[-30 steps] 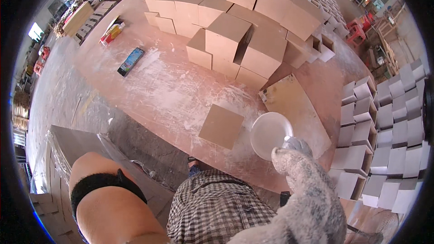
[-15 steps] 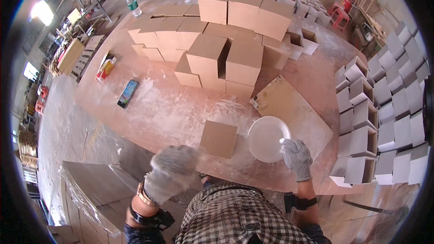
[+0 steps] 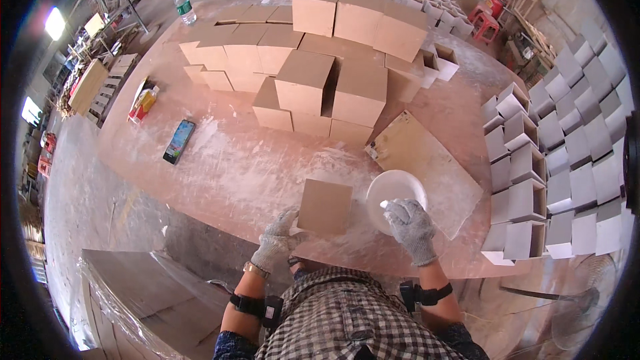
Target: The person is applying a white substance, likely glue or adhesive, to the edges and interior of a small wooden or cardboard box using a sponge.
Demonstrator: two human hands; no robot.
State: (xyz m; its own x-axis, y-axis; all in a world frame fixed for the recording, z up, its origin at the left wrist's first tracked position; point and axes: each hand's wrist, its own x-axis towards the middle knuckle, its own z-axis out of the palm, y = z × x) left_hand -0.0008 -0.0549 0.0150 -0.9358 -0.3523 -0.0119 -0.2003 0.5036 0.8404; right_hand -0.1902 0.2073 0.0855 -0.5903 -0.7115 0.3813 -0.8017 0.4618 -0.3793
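Observation:
A square brown cardboard box sits near the front edge of the table, seen from above. Beside its left edge is my left hand, in a grey knitted glove, with its fingers apart and reaching to the box; whether they touch it is hard to make out. My right hand, gloved likewise, is closed over the round white dish. A small white thing pokes out at its fingertips, too little of it showing to name. The dish rests partly on a worn flat board.
Stacked brown boxes fill the table's far side. Rows of open white boxes stand at the right. A phone, a red-and-yellow packet and a bottle lie or stand leftward. A plastic-wrapped carton is at lower left.
My left hand has moved right and forward, from near the table's front edge to the box's left side. My right hand has shifted left, further over the dish. The view has turned slightly.

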